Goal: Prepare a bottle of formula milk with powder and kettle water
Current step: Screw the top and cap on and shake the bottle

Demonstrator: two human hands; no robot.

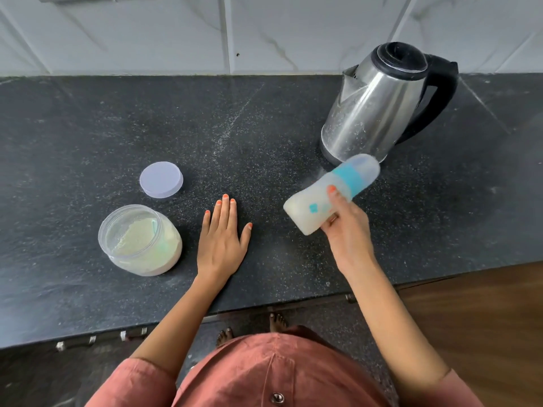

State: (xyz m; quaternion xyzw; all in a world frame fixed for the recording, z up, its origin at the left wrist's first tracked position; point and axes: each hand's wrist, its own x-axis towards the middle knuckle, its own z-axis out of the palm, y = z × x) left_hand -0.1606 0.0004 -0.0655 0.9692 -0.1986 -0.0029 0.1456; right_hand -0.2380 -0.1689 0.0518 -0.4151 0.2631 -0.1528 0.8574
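The right hand (346,227) is gripping the capped bottle (332,192), blurred and seemingly tilted, above the counter (88,127) near the kettle (379,104). The left hand (223,233) is lying flat, empty, beside the open jar (141,239).

The person wears a rust-red garment (264,374) of soft woven cloth, with short, loose sleeves ending above the elbows. A seam runs down its front, and a small round dark button (277,398) sits near the lower edge. The fingernails (225,196) carry bright orange polish. Both feet (277,321) are bare, without shoes.
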